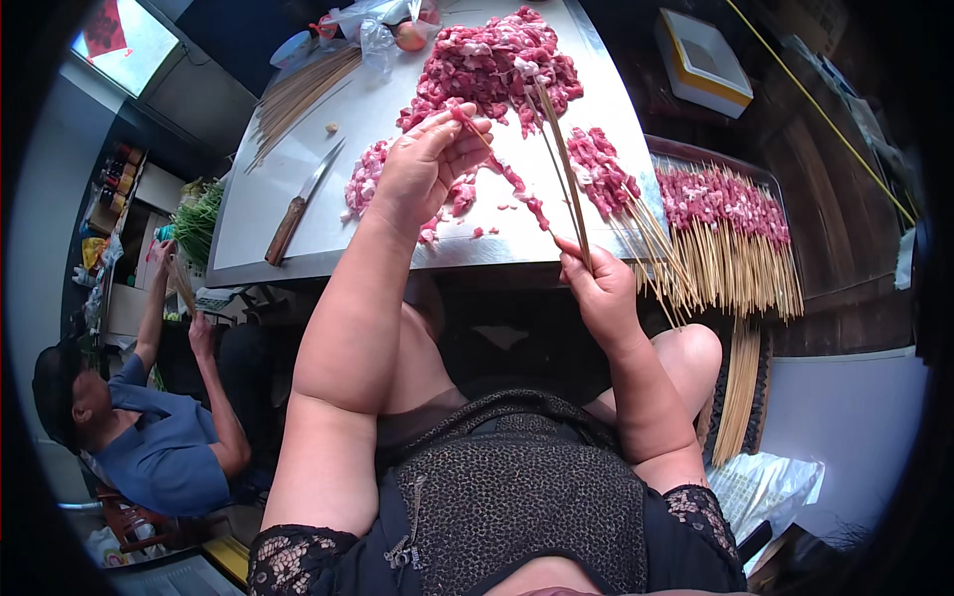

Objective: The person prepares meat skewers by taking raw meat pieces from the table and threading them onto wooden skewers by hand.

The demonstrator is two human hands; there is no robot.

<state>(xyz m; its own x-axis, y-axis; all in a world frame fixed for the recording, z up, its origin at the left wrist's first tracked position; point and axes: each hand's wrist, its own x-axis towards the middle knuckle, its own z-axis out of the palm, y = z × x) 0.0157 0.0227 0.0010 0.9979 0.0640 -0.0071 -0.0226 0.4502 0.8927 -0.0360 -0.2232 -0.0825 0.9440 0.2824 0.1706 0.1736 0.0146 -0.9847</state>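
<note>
My right hand (600, 287) grips several wooden skewers (570, 179) and the lower end of one skewer threaded with meat pieces (522, 192). At that skewer's upper end, my left hand (432, 160) holds a piece of raw meat between thumb and fingers. Behind both hands a large heap of cut raw meat (496, 63) lies on the white tabletop (298, 167). A smaller meat pile (365, 179) is partly hidden behind my left hand. Finished meat skewers (604, 175) lie at the table's right edge, their sticks overhanging it.
A knife (302, 205) and loose bare skewers (298, 97) lie on the left. To the right are a tray (775, 186) of many meat skewers (727, 223), a bundle of sticks (739, 395) and a foam box (704, 63). Another person (156, 439) sits at far left, holding thin sticks.
</note>
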